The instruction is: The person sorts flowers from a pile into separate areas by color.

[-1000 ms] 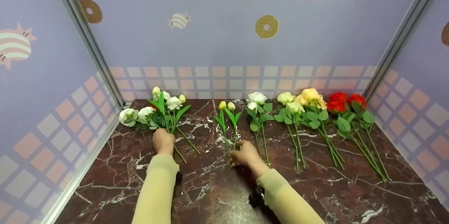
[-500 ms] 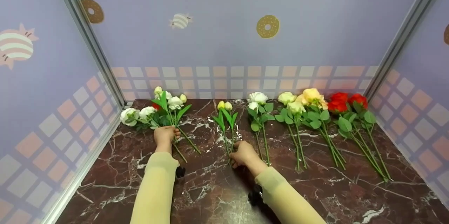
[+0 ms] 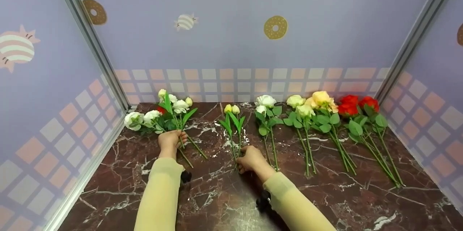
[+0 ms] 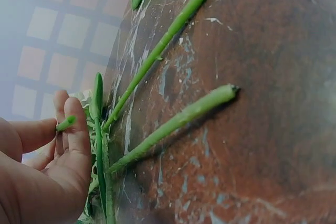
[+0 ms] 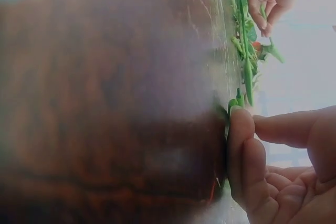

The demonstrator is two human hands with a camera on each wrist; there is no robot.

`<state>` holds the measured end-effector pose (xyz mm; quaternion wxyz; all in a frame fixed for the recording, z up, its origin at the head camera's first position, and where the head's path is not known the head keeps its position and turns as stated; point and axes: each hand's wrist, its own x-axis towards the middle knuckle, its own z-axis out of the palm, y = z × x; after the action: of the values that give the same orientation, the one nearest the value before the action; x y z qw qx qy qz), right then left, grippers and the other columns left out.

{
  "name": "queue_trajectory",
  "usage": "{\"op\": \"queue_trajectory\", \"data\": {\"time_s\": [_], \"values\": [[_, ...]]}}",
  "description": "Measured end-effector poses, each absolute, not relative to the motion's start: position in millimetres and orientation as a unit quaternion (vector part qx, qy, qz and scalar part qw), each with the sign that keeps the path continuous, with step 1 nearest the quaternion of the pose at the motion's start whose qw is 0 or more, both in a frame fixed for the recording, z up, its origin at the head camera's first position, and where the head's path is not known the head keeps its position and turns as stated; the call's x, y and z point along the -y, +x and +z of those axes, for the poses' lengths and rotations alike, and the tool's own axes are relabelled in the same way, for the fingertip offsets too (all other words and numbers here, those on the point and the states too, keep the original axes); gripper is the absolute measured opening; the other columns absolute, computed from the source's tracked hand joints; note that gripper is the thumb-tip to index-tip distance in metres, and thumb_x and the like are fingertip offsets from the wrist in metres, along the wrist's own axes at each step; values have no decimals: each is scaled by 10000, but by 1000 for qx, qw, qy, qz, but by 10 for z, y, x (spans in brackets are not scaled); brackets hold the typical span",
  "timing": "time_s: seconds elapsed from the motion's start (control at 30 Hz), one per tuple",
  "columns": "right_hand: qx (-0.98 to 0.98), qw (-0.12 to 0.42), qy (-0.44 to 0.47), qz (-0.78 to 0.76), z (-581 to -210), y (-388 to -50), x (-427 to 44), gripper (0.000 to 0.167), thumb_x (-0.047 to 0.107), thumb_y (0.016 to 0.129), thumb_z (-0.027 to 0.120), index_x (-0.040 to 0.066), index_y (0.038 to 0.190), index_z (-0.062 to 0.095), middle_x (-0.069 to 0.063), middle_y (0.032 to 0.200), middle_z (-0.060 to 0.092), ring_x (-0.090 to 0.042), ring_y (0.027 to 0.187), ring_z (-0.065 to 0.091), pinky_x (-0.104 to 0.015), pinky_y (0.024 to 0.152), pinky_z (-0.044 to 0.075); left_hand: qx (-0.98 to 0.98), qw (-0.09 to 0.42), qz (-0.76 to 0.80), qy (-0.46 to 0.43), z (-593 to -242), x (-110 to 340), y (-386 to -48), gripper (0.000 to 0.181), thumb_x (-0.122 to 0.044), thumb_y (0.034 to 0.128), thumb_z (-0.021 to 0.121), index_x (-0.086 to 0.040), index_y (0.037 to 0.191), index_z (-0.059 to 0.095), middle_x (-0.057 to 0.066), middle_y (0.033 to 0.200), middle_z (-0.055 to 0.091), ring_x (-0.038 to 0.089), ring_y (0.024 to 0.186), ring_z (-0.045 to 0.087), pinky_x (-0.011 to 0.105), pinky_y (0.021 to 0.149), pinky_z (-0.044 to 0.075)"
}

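In the head view, my left hand (image 3: pixel 169 142) pinches the thin stem of a pale tulip (image 3: pixel 162 93) at the left-hand group. The left wrist view shows that stem's cut end (image 4: pixel 66 123) between thumb and fingers. White flowers (image 3: pixel 152 116) and a second pale tulip bud (image 3: pixel 188 101) lie around it. My right hand (image 3: pixel 251 160) pinches low on the stems of a yellow tulip (image 3: pixel 228 108) and a pale tulip (image 3: pixel 236 109), side by side in the middle. Their stem ends (image 5: pixel 233 103) poke out at the fingertips in the right wrist view.
Along the back of the dark marbled table (image 3: pixel 217 202), white roses (image 3: pixel 266 100), pale yellow roses (image 3: pixel 304 110), a peach flower (image 3: pixel 322 100) and red roses (image 3: pixel 348 105) lie to the right. A red bloom (image 3: pixel 161 109) is partly covered at left. Patterned walls enclose three sides.
My left hand has turned and shifted slightly forward, so its fingers now show at the stem. The two middle tulips lie slightly closer together. My right hand stays nearly in place.
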<state>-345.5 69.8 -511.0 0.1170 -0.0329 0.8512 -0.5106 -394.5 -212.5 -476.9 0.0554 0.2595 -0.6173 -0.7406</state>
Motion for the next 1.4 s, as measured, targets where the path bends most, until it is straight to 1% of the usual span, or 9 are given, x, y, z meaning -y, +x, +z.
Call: {"op": "queue_trajectory", "data": {"time_s": [0.1,0.2,0.33,0.43,0.63,0.8,0.97,1.2,1.4], "values": [[-859,98,-38,-502,-5094,-3442,-708,493,21,941,652,-158,1380,519,-120,656,690,-108,435,598,-310,477,606,621,41,-740,256,-4760,2119,-3946,394,-80,1060,557,56,1430,554,40,844,737,97,739,738,271,847,646],[-869,75,-39,-488,-5065,-3432,-707,451,49,964,642,-139,1361,540,-132,691,703,-110,441,608,-291,461,588,617,33,-745,251,-4744,2105,-3950,424,-77,1058,562,6,1473,531,135,1061,765,94,777,755,255,827,647],[-876,54,-40,-477,-5000,-3409,-688,407,93,998,635,-94,1353,570,-140,714,723,-125,454,633,-235,407,513,610,20,-756,238,-4709,2052,-3947,459,-65,1062,549,-37,1516,491,230,1378,651,120,878,775,262,836,647],[-877,38,-48,-477,-4948,-3391,-664,336,100,1002,633,-71,1291,619,-136,715,734,-119,456,632,-207,405,486,612,6,-761,218,-4684,1983,-3952,453,-57,1062,544,-20,1510,490,233,1444,598,145,985,777,268,888,636],[-869,15,-69,-489,-4889,-3380,-617,181,97,993,644,-21,1118,700,-72,673,689,-75,459,604,-249,475,560,615,-12,-771,165,-4621,1770,-3941,458,-22,1045,563,0,1497,492,246,1420,611,235,1159,730,327,994,604],[-868,1,-82,-490,-4863,-3386,-577,130,106,992,661,7,1050,722,-66,695,688,-71,480,610,-225,476,520,624,-17,-770,130,-4570,1544,-3886,454,10,1024,584,-13,1473,518,258,1362,649,264,1137,740,356,977,614],[-855,-15,-95,-510,-4865,-3400,-533,127,86,974,662,-7,1009,740,-103,737,722,-62,521,583,-200,487,475,633,-28,-767,102,-4592,1359,-3857,389,67,984,607,69,1370,563,273,1290,686,265,1079,761,391,981,614],[-829,-7,-99,-550,-4880,-3427,-490,196,67,976,648,-72,1072,746,-207,953,776,-231,802,755,-244,666,599,648,-45,-757,72,-4605,1126,-3809,353,99,945,627,91,1293,567,259,1228,720,257,1038,773,364,908,644],[-814,4,-88,-574,-4889,-3439,-474,227,119,999,651,-70,1080,748,-208,921,774,-309,785,762,-272,631,603,637,-57,-766,56,-4595,970,-3770,328,137,940,604,88,1261,552,293,1223,707,346,1119,738,489,1034,580]]}}
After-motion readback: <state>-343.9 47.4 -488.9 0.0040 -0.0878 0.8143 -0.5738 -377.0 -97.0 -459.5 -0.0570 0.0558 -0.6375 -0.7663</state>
